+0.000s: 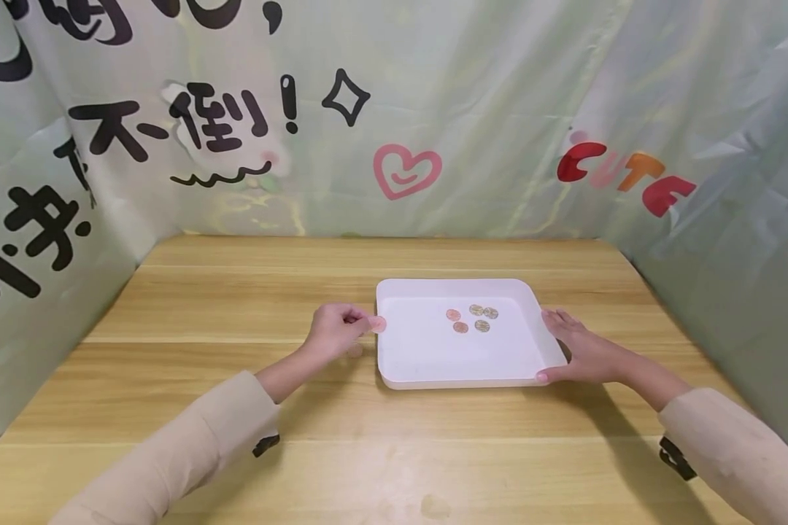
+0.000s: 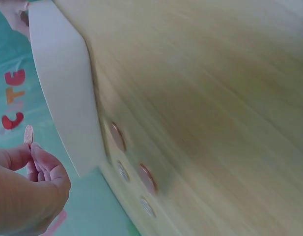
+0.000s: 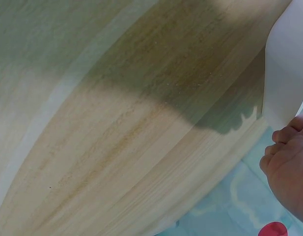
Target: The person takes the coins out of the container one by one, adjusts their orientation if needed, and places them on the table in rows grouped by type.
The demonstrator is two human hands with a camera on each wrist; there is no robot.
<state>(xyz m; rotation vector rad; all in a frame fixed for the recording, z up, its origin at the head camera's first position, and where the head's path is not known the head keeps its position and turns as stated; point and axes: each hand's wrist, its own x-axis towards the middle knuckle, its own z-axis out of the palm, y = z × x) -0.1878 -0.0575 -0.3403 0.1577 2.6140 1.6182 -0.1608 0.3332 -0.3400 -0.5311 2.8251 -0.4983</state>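
My left hand (image 1: 335,332) pinches a copper-coloured coin (image 1: 377,324) between thumb and fingertips, right at the left rim of a white tray (image 1: 433,364). The left wrist view shows this coin (image 2: 28,134) standing on edge above the fingertips. Inside the tray lie several coins, two reddish (image 1: 460,327) and others yellowish-silver (image 1: 482,326). My right hand (image 1: 591,354) holds the tray's right side, thumb at the near corner and fingers along the outer wall. In the right wrist view its fingers (image 3: 284,140) bend against the tray's edge.
Several more coins, copper (image 2: 147,178) and silver (image 2: 147,206), lie on the wooden table (image 2: 215,123) beside the tray, mostly hidden behind my left hand in the head view. A printed cloth (image 1: 486,109) hangs along the table's back and sides.
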